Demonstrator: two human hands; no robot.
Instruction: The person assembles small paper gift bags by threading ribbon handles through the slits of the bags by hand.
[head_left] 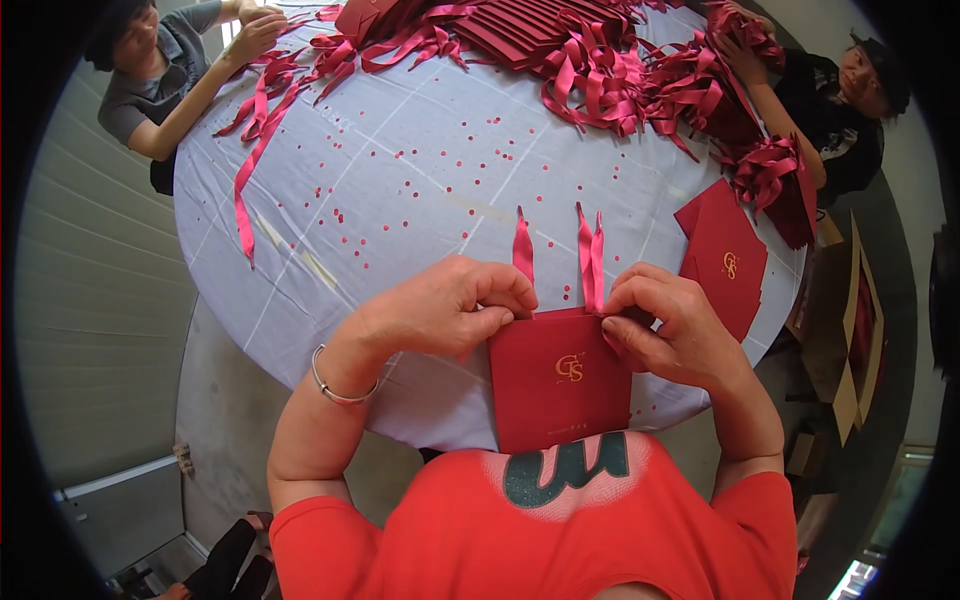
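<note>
A dark red paper gift bag (535, 405) with a gold emblem stands in front of me at the table's near edge, its bottom close to my red shirt. My left hand (465, 305) pinches its top edge near the left corner. At the top right corner my right hand (665, 325) is closed with thumb and fingers on the edge, beside a pink ribbon (591, 265) that rises from the bag. Another upright pink ribbon end (523, 245) stands behind the left fingertips. Whatever the fingers grip inside the bag's mouth is hidden.
The round table has a white cloth (400, 230) scattered with small red paper dots. Flat red bags (728, 265) lie at right. Ribboned bags (600, 80) are heaped at the far side. Co-workers sit far left and far right. An open cardboard box (855, 330) stands right of the table.
</note>
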